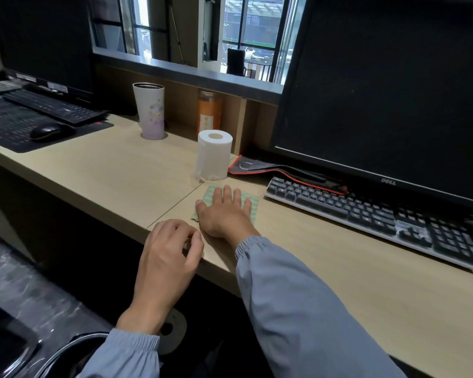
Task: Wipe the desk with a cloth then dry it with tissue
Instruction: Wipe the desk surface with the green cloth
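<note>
Both hands are by the desk's (339,268) front edge: the right hand (225,214), fingers straight and spread, presses the green cloth (254,201) flat; the left hand (170,257) is loosely curled, holding nothing. The tissue roll (214,156) stands just behind the cloth, nearer the right hand

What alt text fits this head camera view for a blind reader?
A right hand presses a green cloth flat on a desk, near a tissue roll and keyboard. The left hand sits curled at the edge.

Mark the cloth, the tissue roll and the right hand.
cloth (207,195): head view, bare patch between thumb and forefinger
tissue roll (213,159): head view, side wall
right hand (225,211): head view, back of hand
</note>
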Demonstrator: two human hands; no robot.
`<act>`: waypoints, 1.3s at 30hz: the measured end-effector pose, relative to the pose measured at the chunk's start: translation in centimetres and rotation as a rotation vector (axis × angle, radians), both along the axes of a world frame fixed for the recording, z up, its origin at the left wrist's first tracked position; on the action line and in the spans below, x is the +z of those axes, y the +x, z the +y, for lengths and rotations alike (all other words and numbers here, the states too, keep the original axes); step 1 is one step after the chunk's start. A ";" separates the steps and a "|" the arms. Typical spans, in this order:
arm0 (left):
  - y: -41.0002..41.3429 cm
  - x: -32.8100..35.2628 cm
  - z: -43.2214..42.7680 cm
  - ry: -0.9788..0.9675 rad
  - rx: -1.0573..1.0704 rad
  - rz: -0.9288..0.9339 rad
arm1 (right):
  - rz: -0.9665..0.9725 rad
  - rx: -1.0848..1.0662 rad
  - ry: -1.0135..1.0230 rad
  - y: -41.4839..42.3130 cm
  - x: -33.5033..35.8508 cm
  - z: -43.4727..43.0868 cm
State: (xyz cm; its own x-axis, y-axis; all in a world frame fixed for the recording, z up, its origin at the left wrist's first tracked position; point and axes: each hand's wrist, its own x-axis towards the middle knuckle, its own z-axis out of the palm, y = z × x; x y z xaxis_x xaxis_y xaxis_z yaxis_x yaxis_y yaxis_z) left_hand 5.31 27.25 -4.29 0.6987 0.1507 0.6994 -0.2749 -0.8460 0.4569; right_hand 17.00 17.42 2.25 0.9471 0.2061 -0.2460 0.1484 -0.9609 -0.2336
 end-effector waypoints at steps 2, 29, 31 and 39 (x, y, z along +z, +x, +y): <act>0.0 0.3 -0.5 -0.014 -0.024 0.010 | 0.000 -0.033 -0.002 -0.1 -0.1 -1.4; -1.1 3.1 -22.5 0.248 -0.532 0.082 | -0.114 -0.323 -0.059 -11.6 -0.7 -36.5; -1.6 3.1 -24.5 0.271 -0.582 0.089 | -0.112 -0.379 -0.074 -12.8 -0.7 -39.6; -4.4 2.6 -32.1 0.362 -0.702 0.136 | -0.073 -0.457 -0.114 -15.4 -0.2 -47.4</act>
